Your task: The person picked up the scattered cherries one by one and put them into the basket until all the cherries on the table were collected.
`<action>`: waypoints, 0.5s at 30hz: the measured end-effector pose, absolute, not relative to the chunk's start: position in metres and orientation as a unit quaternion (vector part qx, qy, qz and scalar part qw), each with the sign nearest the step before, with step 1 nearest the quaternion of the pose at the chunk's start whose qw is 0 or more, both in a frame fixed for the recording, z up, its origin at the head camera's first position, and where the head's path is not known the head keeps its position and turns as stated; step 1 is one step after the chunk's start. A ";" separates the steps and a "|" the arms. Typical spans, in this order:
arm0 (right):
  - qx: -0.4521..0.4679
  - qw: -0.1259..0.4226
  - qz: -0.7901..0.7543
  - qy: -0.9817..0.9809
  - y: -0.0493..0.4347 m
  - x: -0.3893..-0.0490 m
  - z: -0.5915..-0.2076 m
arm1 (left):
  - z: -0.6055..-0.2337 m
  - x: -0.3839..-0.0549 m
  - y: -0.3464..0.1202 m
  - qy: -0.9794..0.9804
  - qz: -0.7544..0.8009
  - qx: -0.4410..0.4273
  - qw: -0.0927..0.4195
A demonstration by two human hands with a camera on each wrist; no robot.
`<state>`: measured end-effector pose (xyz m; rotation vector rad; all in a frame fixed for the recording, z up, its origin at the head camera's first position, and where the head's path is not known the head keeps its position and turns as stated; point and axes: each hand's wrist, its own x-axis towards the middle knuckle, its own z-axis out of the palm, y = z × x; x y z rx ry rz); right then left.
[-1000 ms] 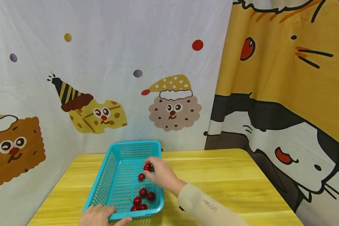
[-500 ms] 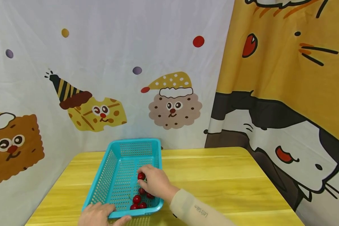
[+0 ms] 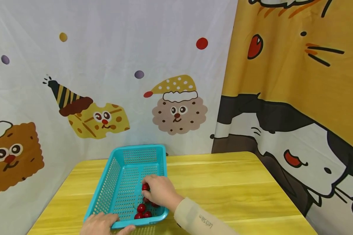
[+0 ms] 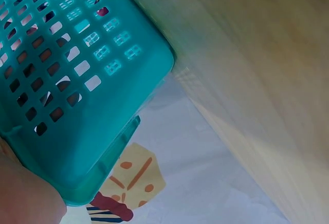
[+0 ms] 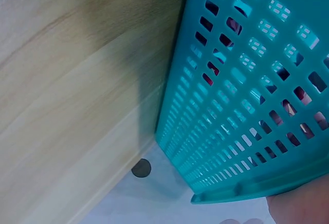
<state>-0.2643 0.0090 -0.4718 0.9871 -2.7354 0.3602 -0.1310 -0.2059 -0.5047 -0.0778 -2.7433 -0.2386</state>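
Note:
A turquoise plastic basket [image 3: 104, 182] with perforated walls stands on the table. My right hand [image 3: 161, 191] reaches in over its right side and pinches a dark red cherry [image 3: 145, 186] between thumb and fingers. Below that hand, in the near right corner, lie several more cherries [image 3: 141, 208], some partly covered by the hand. My left hand [image 3: 98, 224] grips the near left part of the rim, fingers over the edge and thumb along the outside. Both wrist views show mostly the basket's outer wall [image 4: 77, 131], with a bit of each hand at the edge.
The yellow wood-grain table [image 3: 223, 192] extends to the right of the basket and a little to its left. Behind it hangs a white cloth [image 3: 176, 39] with cartoon prints, close to the basket's far end. A cat-patterned curtain [image 3: 282, 81] hangs on the right.
My right hand has come nearer along the basket's right side, carrying the cherry toward the other cherries in the near corner. The left hand keeps its place on the rim.

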 end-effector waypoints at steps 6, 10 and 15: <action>0.335 0.103 0.126 -0.928 0.008 -0.263 -0.470 | -0.508 -0.131 -0.207 -0.972 -0.080 -0.037 0.218; 0.338 0.108 0.129 -0.926 0.009 -0.263 -0.470 | -0.510 -0.132 -0.207 -0.968 -0.079 -0.041 0.233; 0.337 0.105 0.125 -0.927 0.008 -0.265 -0.472 | -0.511 -0.132 -0.207 -0.969 -0.078 -0.039 0.232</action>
